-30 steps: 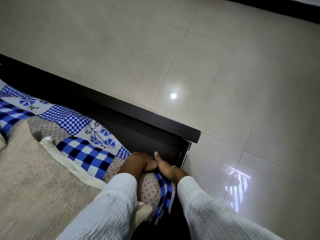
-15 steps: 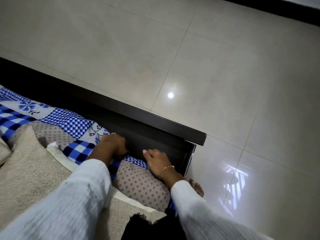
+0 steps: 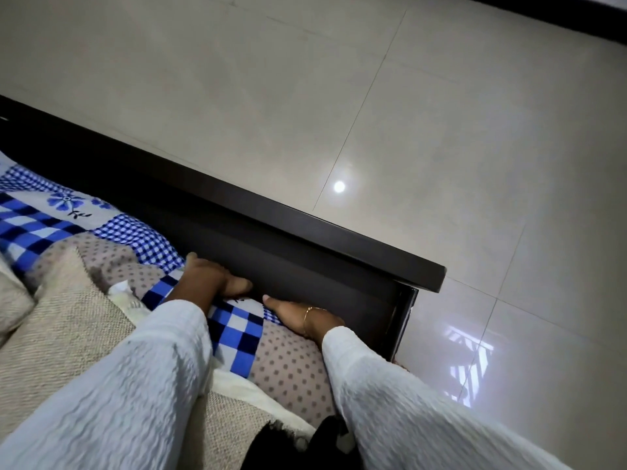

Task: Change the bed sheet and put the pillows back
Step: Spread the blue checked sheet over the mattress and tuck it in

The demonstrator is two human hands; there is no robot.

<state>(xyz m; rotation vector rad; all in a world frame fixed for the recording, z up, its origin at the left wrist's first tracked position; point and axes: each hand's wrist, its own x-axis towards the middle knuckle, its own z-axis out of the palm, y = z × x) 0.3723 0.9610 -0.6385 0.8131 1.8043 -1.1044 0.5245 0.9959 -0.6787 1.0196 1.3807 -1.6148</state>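
- Bed sheet (image 3: 234, 330): a patchwork print of blue-and-white checks, fine blue gingham, dotted beige squares and blue flowers. It lies over the mattress along the edge of the bed and runs from the left border of the view to the bed's corner.
- Bed frame (image 3: 305, 232): dark wood, crossing the view on a slant. Its side rail stands directly beside the sheet's edge, and its corner ends at the right.
- Left hand (image 3: 210, 278): resting on the sheet at the gap between mattress and rail. The fingers reach down toward the rail and their tips are hidden, so I cannot tell whether they hold cloth.
- Right hand (image 3: 298, 312): laid flat on the sheet's edge near the bed corner with the fingers straight, pressing the fabric against the rail. A thin gold bangle (image 3: 310, 315) sits at the wrist.
- Both arms wear white textured sleeves (image 3: 135, 385).
- Beige woven cover (image 3: 57, 334): lies on the bed to the left, on top of the sheet.
- Floor (image 3: 407, 113): glossy pale tiles beyond the frame, showing a round light reflection and a window reflection at the right.
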